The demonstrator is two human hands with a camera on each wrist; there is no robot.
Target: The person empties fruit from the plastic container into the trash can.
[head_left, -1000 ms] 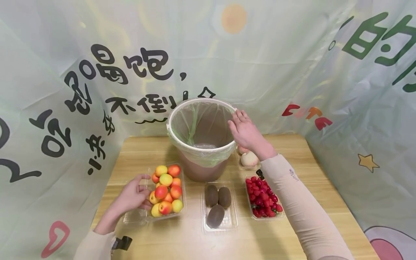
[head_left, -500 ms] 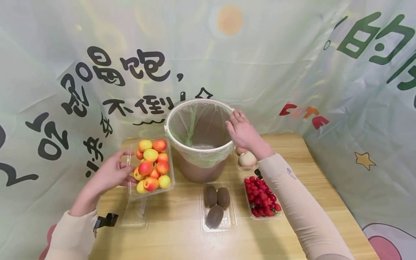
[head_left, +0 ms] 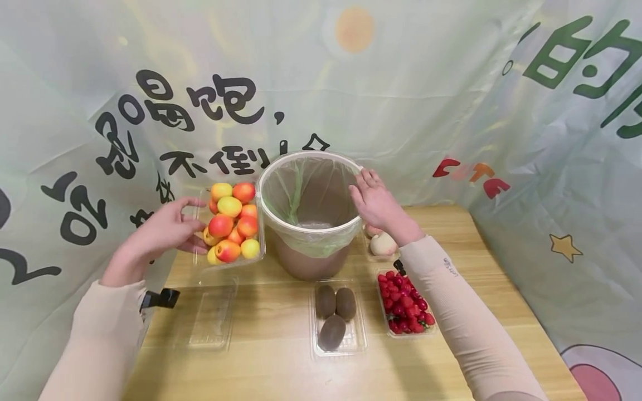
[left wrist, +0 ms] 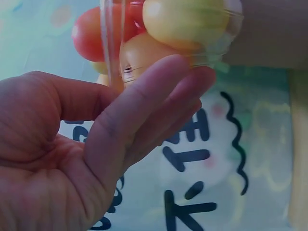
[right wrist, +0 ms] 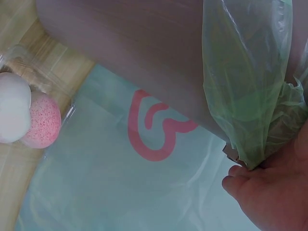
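Observation:
My left hand (head_left: pixel 168 228) grips the left side of a clear plastic box (head_left: pixel 262 239), raised above the table left of the trash bin (head_left: pixel 313 259). Red and yellow fruits (head_left: pixel 220 225), like apricots, fill the box. In the left wrist view, thumb and fingers reach to the box's wall (left wrist: pixel 113 53), fruit showing through it. My right hand (head_left: pixel 378 203) holds the bin's right rim. Seen from the right wrist, its fingers are curled at the rim over the green liner bag (right wrist: pixel 245 72). The liner hangs inside the bin and folds over its white rim.
On the wooden table (head_left: pixel 276 362), a transparent box (head_left: pixel 210 320) lies at left. Three brown kiwis (head_left: pixel 333 333) sit in another at the middle. Red berries (head_left: pixel 406 306) fill a box at right, and pale peaches (head_left: pixel 383 244) lie behind my right arm. Printed cloth walls (head_left: pixel 426 67) surround the table.
My left hand has lifted the box of fruit off the table and carried it up and back, beside the bin. The transparent box beneath is now uncovered. My right hand stays at the rim.

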